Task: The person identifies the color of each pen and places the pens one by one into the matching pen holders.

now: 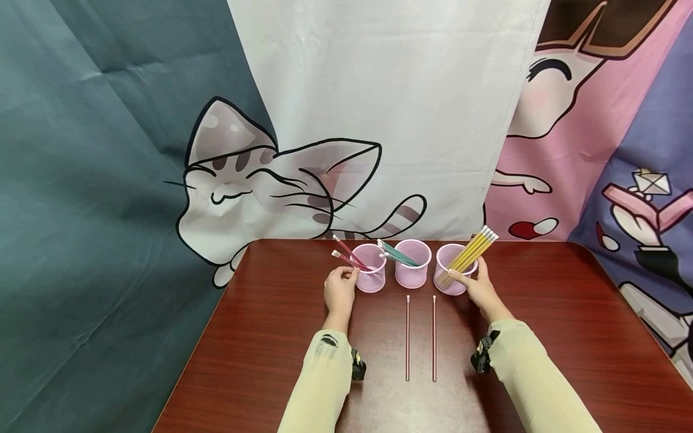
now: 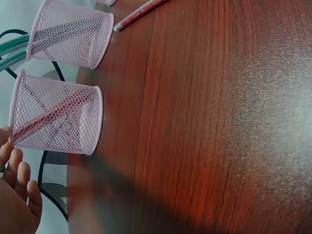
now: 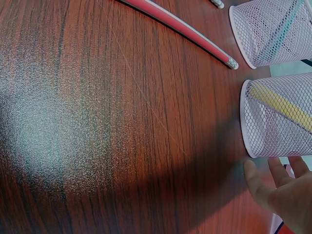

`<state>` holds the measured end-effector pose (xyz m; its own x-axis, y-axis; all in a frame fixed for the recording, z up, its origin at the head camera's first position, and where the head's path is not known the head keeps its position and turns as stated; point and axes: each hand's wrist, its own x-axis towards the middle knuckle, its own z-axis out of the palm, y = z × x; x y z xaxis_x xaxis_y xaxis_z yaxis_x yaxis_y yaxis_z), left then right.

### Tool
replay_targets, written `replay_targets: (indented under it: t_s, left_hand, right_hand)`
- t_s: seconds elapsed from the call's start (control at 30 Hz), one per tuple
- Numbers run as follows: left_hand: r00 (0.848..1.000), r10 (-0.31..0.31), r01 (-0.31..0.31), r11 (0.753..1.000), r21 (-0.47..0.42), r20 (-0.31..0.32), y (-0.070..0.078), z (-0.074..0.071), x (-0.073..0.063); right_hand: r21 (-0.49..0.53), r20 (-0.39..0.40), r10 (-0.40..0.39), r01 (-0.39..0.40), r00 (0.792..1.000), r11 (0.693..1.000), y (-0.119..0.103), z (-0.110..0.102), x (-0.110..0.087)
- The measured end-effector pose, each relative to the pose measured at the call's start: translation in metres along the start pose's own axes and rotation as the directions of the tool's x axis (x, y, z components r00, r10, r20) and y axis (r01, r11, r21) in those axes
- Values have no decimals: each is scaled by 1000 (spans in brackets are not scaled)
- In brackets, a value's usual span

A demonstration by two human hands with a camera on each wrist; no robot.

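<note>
My left hand (image 1: 340, 293) has bent fingertips at the near rim of the left pink mesh pencil cup (image 1: 372, 281), beside two red pencils (image 1: 350, 252) leaning out of it. Whether those fingertips pinch anything is hidden. Spread around the right pink mesh cup (image 1: 450, 287) are the thumb and fingers of my right hand (image 1: 482, 288). Some of its fingers (image 3: 277, 170) go out of sight behind that cup in the right wrist view. A bunch of yellow pencils (image 1: 472, 251) leans rightward from the right cup.
Between these stands a middle pink mesh cup (image 1: 411, 278) holding green pencils (image 1: 397, 255). Nearer me, two red pencils lie parallel on the brown table (image 1: 260, 337), a left pencil (image 1: 408, 340) and a right pencil (image 1: 434, 340). A printed cloth (image 1: 411, 120) hangs behind.
</note>
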<state>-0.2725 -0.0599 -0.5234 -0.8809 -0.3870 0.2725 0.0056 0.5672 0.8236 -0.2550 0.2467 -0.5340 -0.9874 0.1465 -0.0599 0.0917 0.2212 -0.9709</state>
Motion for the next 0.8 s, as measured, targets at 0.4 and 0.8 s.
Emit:
replay_targets:
  t_s: [0.4, 0.8]
  left_hand:
    - [990, 70, -69, 998, -11, 125, 3, 22, -36]
    - [817, 127, -319, 912, 257, 562, 9, 49, -70]
  right_hand:
    - [31, -8, -28, 29, 1000, 999, 2, 1, -1]
    - [57, -26, -46, 48, 999, 997, 4, 3, 1]
